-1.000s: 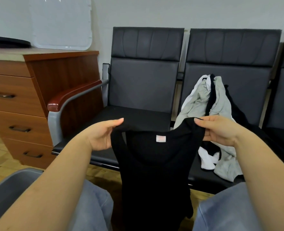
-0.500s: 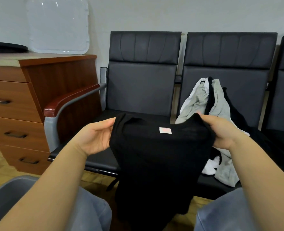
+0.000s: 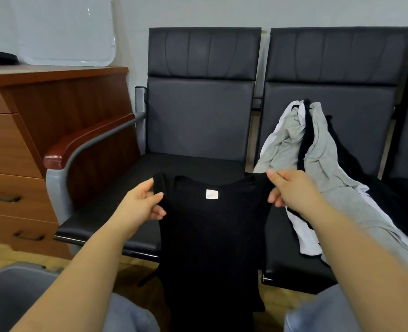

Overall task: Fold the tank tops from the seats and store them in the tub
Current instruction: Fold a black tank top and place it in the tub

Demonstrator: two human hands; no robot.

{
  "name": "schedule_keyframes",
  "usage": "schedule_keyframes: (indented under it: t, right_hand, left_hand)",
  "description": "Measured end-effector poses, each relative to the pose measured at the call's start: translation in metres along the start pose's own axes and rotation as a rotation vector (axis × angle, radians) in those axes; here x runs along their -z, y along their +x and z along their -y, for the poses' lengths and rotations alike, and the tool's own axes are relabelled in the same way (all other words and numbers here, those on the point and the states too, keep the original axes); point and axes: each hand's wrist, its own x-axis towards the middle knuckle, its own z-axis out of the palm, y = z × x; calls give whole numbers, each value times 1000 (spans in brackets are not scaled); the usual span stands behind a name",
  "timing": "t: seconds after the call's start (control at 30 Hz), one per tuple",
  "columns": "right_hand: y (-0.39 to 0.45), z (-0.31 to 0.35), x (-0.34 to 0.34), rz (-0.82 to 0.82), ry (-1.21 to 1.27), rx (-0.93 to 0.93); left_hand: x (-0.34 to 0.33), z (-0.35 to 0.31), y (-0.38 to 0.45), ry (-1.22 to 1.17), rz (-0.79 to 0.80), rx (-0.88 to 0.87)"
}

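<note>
Black tank top (image 3: 210, 238) held up by its shoulder straps, left hand (image 3: 142, 207) and right hand (image 3: 291, 191) each pinching one, hanging in front of the near-left seat (image 3: 193, 168). Remaining tank tops (image 3: 322, 168) heaped on the right seat; grey tub (image 3: 11, 291) at near left.

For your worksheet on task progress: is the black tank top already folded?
No, the black tank top hangs unfolded, held at its straps by both hands.

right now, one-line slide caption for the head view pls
Both hands, left hand and right hand, hold a black tank top up by its straps before the seats.
</note>
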Motion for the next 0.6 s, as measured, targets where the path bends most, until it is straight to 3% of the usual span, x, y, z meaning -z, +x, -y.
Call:
schedule_keyframes:
  t: [0.1,0.17,0.3,0.43,0.5,0.6]
  right_hand:
    - [12,-14,-25,-87,134,-26]
    - [18,-25,-45,-102,24,-12]
    - [16,-41,-89,47,-239,58]
    - [10,-71,-131,194,-563,112]
    - [16,-83,-144,195,-599,88]
    - [40,-87,-154,175,-654,102]
  left_hand:
    - [-9,13,10,103,56,65]
    - [-12,25,18,201,68,52]
    - [-25,51,26,453,98,90]
    - [-43,80,28,865,110,44]
    - [-49,89,34,1038,76,-1]
    - [-50,93,55,1116,44,-23]
